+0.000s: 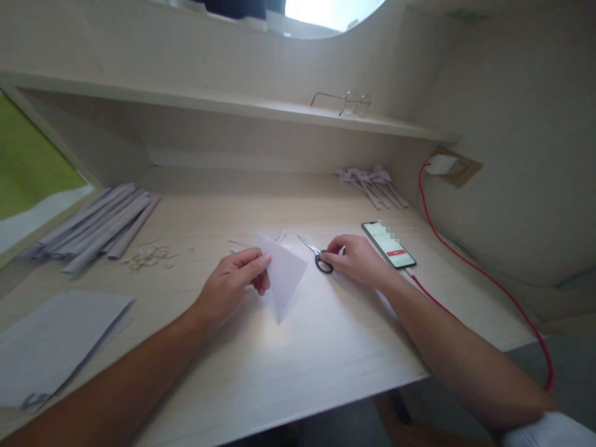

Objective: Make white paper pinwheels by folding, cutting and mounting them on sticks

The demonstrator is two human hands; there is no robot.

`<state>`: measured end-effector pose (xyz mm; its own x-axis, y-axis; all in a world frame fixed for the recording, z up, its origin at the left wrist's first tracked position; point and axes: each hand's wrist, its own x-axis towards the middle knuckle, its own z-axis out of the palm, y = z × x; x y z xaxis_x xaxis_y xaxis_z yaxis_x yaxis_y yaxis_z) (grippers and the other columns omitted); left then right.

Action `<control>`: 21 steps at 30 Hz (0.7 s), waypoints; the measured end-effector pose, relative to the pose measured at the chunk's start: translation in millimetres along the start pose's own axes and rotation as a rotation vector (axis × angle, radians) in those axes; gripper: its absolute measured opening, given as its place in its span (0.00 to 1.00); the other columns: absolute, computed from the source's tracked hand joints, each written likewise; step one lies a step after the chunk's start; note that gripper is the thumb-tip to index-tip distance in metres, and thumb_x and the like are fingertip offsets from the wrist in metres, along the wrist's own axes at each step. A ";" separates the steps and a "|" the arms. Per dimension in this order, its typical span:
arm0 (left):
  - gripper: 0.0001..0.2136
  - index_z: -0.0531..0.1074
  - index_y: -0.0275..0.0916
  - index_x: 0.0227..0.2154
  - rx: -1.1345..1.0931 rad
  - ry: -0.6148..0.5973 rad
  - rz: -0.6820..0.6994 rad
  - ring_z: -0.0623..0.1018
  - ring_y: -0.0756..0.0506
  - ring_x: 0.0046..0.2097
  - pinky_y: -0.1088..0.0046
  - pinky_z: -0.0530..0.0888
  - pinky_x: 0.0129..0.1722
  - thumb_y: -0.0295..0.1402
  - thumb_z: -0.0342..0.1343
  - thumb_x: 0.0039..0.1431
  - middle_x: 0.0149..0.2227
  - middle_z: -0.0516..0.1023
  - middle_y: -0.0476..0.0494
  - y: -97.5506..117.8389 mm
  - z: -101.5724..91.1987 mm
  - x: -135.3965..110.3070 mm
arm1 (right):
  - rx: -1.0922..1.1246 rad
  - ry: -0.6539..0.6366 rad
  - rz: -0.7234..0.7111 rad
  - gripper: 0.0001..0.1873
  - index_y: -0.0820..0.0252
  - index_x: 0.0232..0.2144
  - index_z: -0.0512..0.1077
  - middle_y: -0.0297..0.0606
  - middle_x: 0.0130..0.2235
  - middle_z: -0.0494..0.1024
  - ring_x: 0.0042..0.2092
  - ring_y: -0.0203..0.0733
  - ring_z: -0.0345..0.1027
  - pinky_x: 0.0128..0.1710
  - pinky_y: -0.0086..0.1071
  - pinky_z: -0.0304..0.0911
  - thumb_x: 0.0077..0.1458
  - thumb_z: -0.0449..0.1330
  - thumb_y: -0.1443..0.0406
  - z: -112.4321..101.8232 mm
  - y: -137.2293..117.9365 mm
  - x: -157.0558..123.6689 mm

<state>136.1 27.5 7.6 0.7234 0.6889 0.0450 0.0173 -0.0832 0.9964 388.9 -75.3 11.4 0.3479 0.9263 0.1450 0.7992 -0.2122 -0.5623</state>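
Observation:
Between the thumb and fingers of my left hand (239, 273) is a folded white piece of paper (286, 270), held up over the desk with a pointed lower corner. To its right lies a pair of scissors (318, 256) with black handles, the blades pointing away and to the left. My right hand (356, 257) has its fingers closed on the scissors' handle, which appears to rest on the desk. Behind the held paper, thin scraps (239, 244) are partly hidden.
Rolled paper tubes (102, 223) and small pale scraps (151, 254) lie left, above folded paper sheets (65, 341). At back right are thinner paper sticks (372, 183). A phone (388, 244) with a red cable (484, 267) lies right. Eyeglasses (351, 103) rest on the shelf (209, 102).

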 end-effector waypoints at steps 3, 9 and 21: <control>0.14 0.73 0.38 0.24 -0.158 0.001 -0.033 0.73 0.48 0.28 0.70 0.70 0.32 0.39 0.58 0.63 0.23 0.75 0.49 -1.6 1.6 -0.6 | 0.366 -0.036 -0.063 0.15 0.62 0.30 0.78 0.36 0.28 0.78 0.28 0.35 0.67 0.27 0.29 0.57 0.58 0.64 0.55 1.7 -8.8 -5.0; 0.13 0.77 0.36 0.28 -0.310 -0.005 -0.027 0.77 0.46 0.31 0.69 0.74 0.35 0.42 0.63 0.60 0.28 0.79 0.45 -3.6 3.0 0.2 | 0.974 -0.471 -0.071 0.19 0.61 0.38 0.75 0.35 0.31 0.80 0.28 0.35 0.76 0.28 0.28 0.68 0.60 0.63 0.50 18.4 -34.4 -21.5; 0.16 0.79 0.36 0.28 -0.302 -0.036 -0.017 0.79 0.45 0.32 0.67 0.76 0.37 0.45 0.65 0.58 0.28 0.81 0.44 -4.3 6.1 1.4 | 1.071 -0.371 -0.054 0.18 0.63 0.33 0.75 0.36 0.26 0.80 0.25 0.38 0.76 0.28 0.31 0.73 0.61 0.63 0.53 26.9 -36.8 -29.5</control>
<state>141.2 24.5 2.9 0.7488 0.6620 0.0307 -0.1721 0.1495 0.9737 336.0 -86.4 6.0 0.0163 0.9991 0.0400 -0.0836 0.0412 -0.9956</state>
